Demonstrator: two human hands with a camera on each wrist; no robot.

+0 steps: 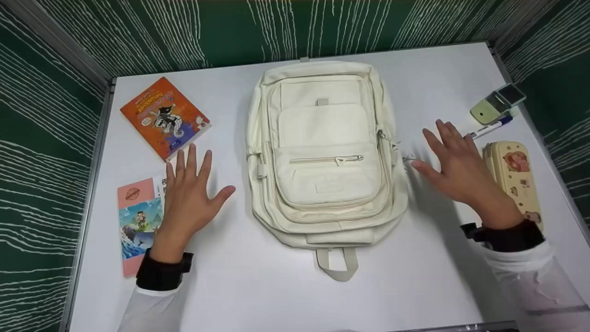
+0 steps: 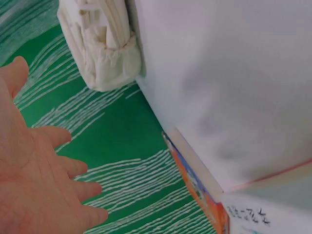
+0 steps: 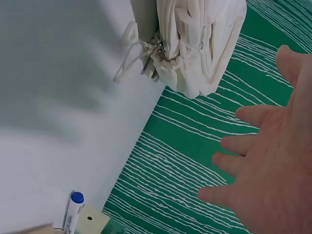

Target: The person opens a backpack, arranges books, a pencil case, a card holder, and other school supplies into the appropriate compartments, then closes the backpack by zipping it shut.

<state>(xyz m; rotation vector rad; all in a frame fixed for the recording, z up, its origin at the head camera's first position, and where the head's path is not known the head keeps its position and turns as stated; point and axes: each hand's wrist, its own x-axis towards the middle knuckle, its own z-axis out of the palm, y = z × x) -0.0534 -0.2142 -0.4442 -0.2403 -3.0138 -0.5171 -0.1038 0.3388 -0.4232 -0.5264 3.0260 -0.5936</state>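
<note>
A cream backpack (image 1: pixel 327 124) lies flat in the middle of the table, its front pocket facing up and its top loop toward the person. My left hand (image 1: pixel 188 203) hovers to its left with fingers spread, overlapping a pink-and-blue book (image 1: pixel 138 226) in the head view. Just beyond those fingertips lies an orange book (image 1: pixel 161 115). My right hand (image 1: pixel 461 170) is spread to the backpack's right, beside a yellow pencil case (image 1: pixel 516 180). In both wrist views, the left hand (image 2: pixel 39 165) and the right hand (image 3: pixel 268 151) hold nothing.
At the right rear are a pale green device with a dark screen (image 1: pixel 498 102) and a white marker with a blue cap (image 1: pixel 491 127). The white table (image 1: pixel 258 295) is bordered by green walls with white streaks (image 1: pixel 318 27).
</note>
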